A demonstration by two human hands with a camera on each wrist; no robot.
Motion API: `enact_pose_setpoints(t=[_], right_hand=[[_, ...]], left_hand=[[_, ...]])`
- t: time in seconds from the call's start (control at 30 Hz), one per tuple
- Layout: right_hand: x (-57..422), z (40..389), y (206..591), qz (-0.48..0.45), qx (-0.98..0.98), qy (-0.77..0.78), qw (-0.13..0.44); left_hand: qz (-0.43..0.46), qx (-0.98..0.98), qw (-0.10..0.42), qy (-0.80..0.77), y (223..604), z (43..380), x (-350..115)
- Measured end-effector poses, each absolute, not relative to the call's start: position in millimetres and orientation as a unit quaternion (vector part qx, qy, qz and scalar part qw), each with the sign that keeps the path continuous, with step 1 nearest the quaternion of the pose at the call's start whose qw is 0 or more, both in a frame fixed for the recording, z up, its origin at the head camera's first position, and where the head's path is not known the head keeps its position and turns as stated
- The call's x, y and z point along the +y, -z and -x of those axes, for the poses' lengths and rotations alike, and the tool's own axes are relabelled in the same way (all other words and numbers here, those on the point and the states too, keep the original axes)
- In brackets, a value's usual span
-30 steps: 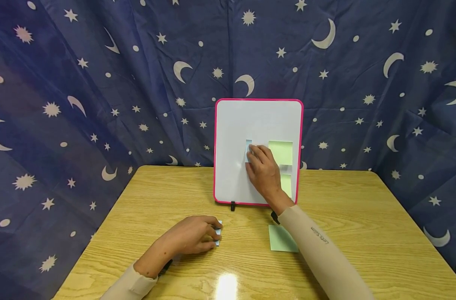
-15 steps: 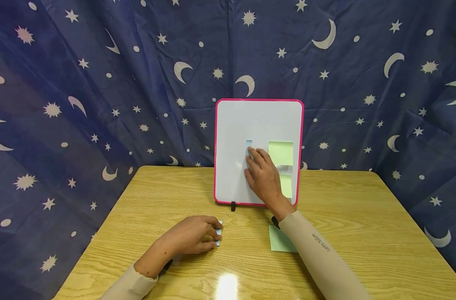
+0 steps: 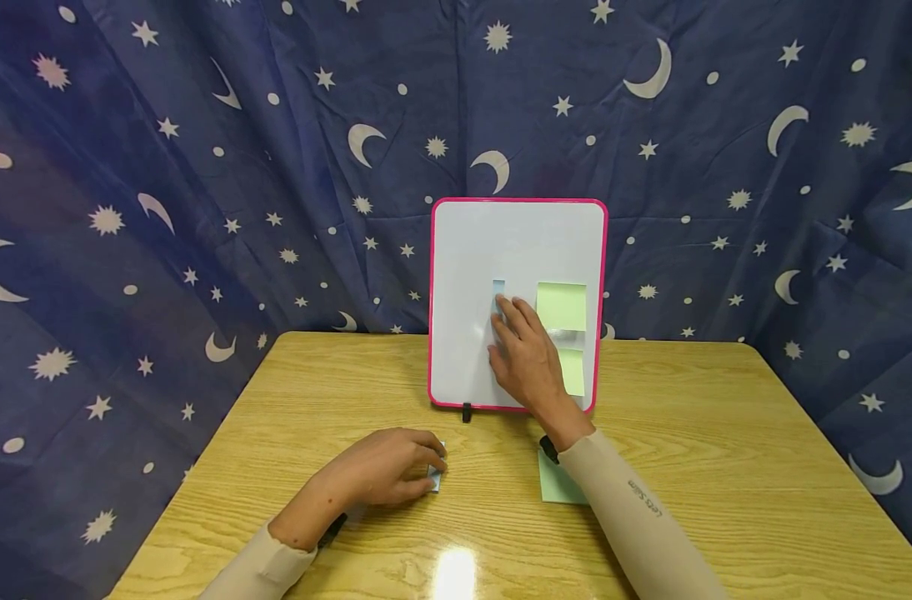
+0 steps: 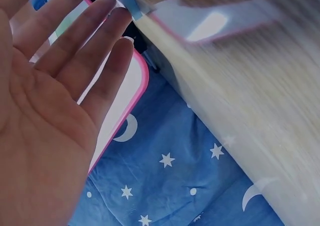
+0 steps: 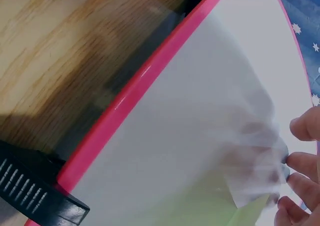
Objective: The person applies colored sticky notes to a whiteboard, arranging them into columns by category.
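A white board (image 3: 463, 250) with a pink rim stands upright on the table. On its middle is a narrow blue sticky note (image 3: 498, 287), its lower part hidden behind my right hand (image 3: 529, 358). The fingertips of that hand touch the note and board, fingers extended; in the right wrist view the fingers (image 5: 305, 181) come in from the right edge. My left hand (image 3: 381, 468) rests low over a small blue sticky note pad (image 3: 435, 482) on the table. Its fingers look straight in the left wrist view, with the blue pad (image 4: 127, 3) just past the fingertips.
Two light green sticky notes, an upper one (image 3: 562, 307) and a lower one (image 3: 573, 372), are on the board's right side. A green sticky pad (image 3: 559, 487) lies beneath my right forearm. Black feet (image 3: 467, 412) support the board. A starry blue curtain (image 3: 313, 192) hangs behind.
My right fingertips have slid slightly down the blue note, baring more of its upper end. My left hand has risen slightly over the blue pad.
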State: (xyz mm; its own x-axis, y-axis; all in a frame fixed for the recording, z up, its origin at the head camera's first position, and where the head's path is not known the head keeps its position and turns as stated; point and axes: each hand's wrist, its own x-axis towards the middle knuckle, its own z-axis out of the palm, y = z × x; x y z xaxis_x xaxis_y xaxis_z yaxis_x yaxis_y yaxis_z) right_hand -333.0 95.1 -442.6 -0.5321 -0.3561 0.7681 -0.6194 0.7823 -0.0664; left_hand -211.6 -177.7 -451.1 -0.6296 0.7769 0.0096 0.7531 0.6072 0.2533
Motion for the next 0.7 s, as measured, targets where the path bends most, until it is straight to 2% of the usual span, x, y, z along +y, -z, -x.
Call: enact_pose_setpoints(t=[0.27, 0.7], right_hand=[[96.5, 329.2, 443.1, -0.276, -0.865, -0.164, 0.386], [94.3, 328.6, 447.3, -0.283, -0.858, -0.170, 0.394]], left_hand=[[-0.411, 0.903, 0.003, -0.125, 443.8, 216.6, -175.1], [-0.398, 0.894, -0.162, -0.126, 424.8, 230.5, -165.5]])
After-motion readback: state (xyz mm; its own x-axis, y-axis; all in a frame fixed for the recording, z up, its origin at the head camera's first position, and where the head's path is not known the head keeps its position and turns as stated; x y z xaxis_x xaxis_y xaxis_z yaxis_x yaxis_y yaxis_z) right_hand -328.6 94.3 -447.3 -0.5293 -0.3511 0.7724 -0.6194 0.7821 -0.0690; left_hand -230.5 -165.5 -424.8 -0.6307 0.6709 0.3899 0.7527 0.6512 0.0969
